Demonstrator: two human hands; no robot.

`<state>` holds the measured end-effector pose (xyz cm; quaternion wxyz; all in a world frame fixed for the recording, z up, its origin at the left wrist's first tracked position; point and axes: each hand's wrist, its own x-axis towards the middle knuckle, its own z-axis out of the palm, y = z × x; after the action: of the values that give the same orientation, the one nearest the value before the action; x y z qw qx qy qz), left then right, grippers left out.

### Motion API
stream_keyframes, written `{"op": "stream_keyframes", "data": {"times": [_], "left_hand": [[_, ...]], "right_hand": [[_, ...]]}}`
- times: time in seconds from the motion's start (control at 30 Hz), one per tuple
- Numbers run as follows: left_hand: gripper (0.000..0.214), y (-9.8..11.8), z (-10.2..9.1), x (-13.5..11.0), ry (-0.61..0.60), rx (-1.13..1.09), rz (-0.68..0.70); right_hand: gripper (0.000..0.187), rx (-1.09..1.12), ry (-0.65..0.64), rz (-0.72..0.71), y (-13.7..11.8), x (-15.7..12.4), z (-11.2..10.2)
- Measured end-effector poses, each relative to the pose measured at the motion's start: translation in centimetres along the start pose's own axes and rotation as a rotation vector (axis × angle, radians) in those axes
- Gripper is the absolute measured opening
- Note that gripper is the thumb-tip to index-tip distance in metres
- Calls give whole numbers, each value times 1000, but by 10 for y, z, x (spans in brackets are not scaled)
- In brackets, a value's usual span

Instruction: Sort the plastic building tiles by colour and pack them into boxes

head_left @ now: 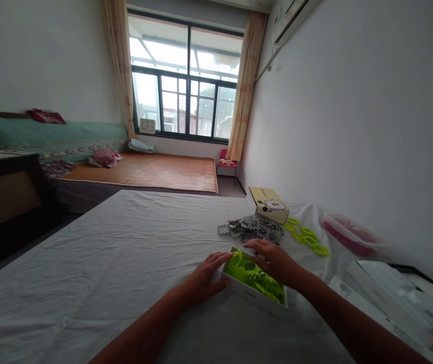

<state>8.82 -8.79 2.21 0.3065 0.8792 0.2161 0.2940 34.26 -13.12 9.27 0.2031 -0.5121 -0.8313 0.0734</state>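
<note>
A shallow white box (254,294) sits at an angle on the cloth-covered table, with bright green plastic pieces (254,273) inside it. My left hand (207,277) holds the box at its left end, fingers along the rim and thumb low at the near side. Over the far side reaches my right hand (275,260), its fingers curved at the far rim and its thumb above the green pieces. Whether its fingertips grip a piece as well is hidden. Just beyond the box lies a heap of grey gear-edged plastic pieces (252,227).
Yellow-green ring-shaped pieces (307,237) lie right of the heap, beside a yellow printed carton (269,205). A pink-based clear-lidded container (352,233) and white packaging (398,298) stand along the right. White cloth (106,263) covers the table; a bed (163,169) is beyond.
</note>
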Motion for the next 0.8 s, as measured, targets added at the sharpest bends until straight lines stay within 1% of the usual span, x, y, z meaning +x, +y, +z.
{"op": "stream_keyframes", "data": {"times": [0.07,0.13,0.2,0.3,0.33,0.43,0.47,0.53,0.63,0.7,0.77,0.8], "left_hand": [[63,2,-2,0,-21,8,29],[67,2,-2,-1,-28,2,38],[74,0,-1,-2,-5,-17,14],[79,-5,2,-4,37,-39,-42],[79,-7,3,-4,39,-43,-52],[78,-10,5,-3,35,-49,-59],[78,-10,5,-2,32,-52,-59],[76,-10,5,-2,30,-55,-60],[72,-8,4,-1,13,-49,-56],[71,-7,2,-1,-8,-42,-56],[70,-7,1,-1,-19,-40,-65],[69,-8,1,-1,-18,-41,-73]], "right_hand": [[40,41,-14,-90,-3,11,10],[30,60,-22,-119,-6,19,17],[20,67,10,-96,-8,23,17],[17,64,80,-44,-10,18,9],[16,60,66,-52,-10,13,5],[16,38,-37,-108,-8,-1,2],[18,39,-50,-110,-7,-6,3],[21,61,-35,-95,-5,-11,8],[20,105,-33,-105,-5,-11,21],[21,106,-31,-108,-7,-7,26],[19,102,-27,-112,-7,-2,21],[17,109,-28,-115,-4,0,14]]}}
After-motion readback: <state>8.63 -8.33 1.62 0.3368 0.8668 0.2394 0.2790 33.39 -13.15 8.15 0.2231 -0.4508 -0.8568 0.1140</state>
